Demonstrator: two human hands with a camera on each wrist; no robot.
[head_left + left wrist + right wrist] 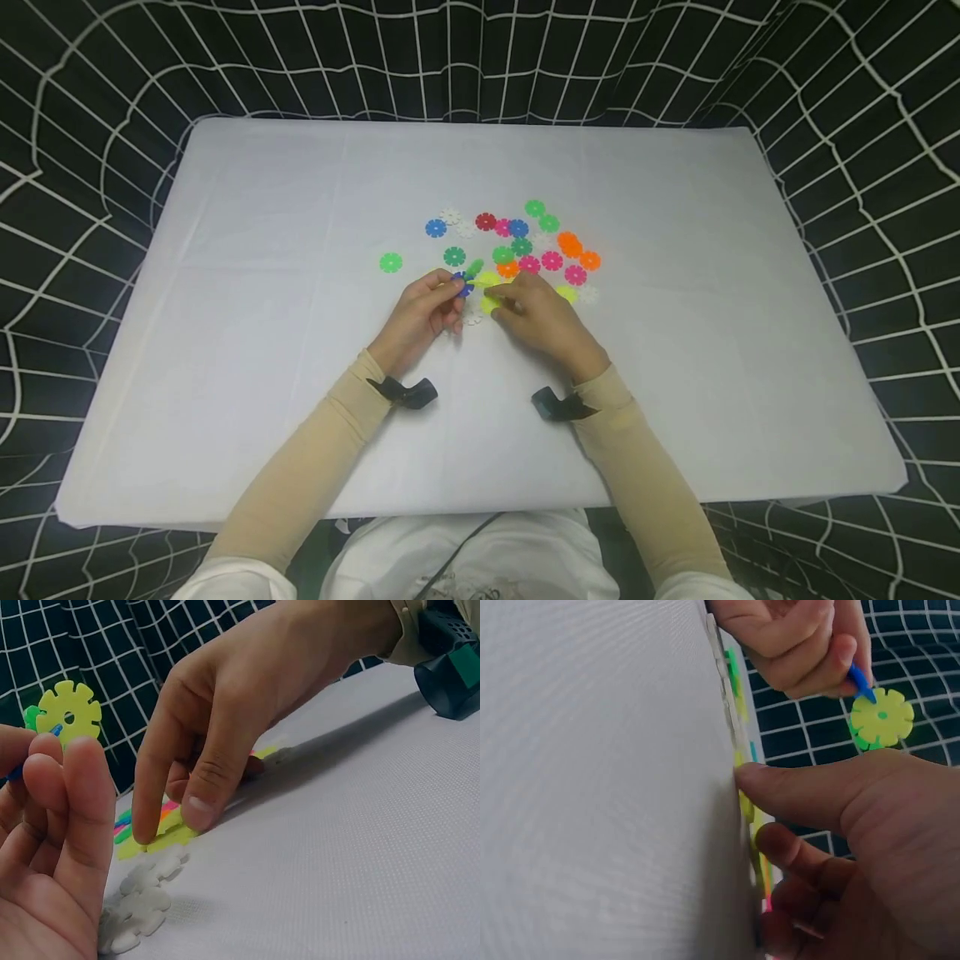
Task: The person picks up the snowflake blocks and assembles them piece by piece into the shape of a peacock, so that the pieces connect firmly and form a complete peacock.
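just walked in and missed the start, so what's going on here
A person at a white table is handling small notched discs. The left hand holds a joined piece, a blue disc, a yellow disc and a green disc, raised off the table. The right hand is down at some loose yellow discs; whether it grips one is unclear. More loose discs in several colours lie on the table, mostly beyond the hands.
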